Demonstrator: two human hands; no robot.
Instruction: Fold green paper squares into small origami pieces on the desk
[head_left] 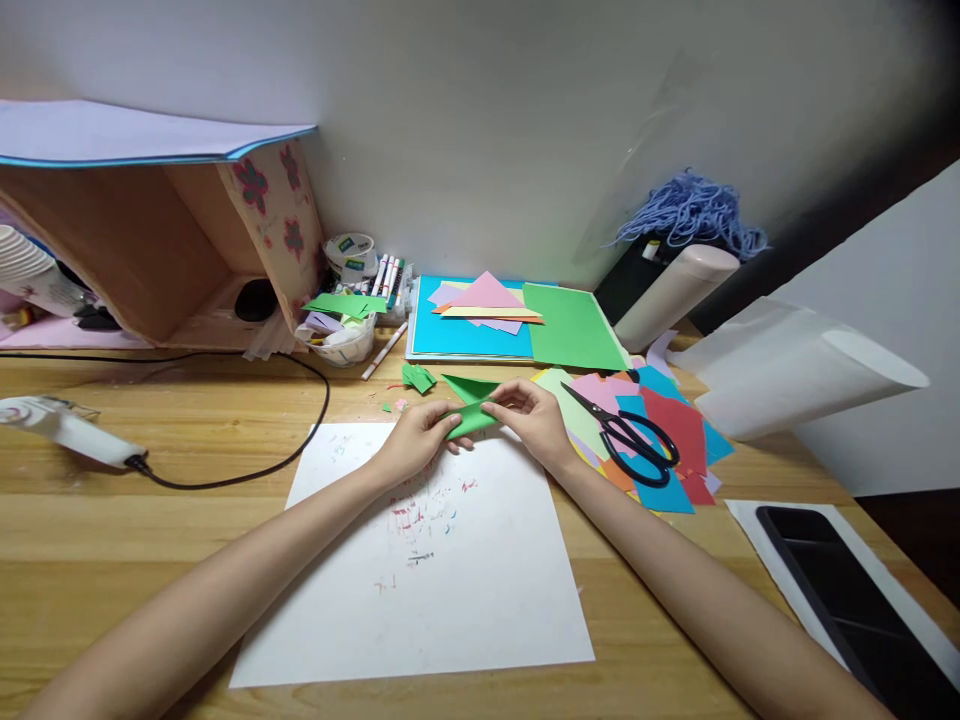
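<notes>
A piece of folded green paper (474,417) is held between both hands, above the far edge of a large white sheet (450,620) marked with coloured strokes. My left hand (420,440) is closed on its left end, thumb on top and fingers underneath. With thumb and fingers pinched, my right hand (536,420) grips the right end. Behind the hands a dark green pointed flap (466,386) shows; whether it belongs to the held paper I cannot tell. Small green scraps (418,378) lie just beyond, on the table.
Black-handled scissors (637,440) lie on coloured paper scraps (679,420) at right. Behind are stacked coloured sheets (574,325), a bottle (675,295) and a tub of scraps (345,345). A glue gun (67,432) with its cord, a cardboard box (187,240) and a phone (847,600) flank the sheet.
</notes>
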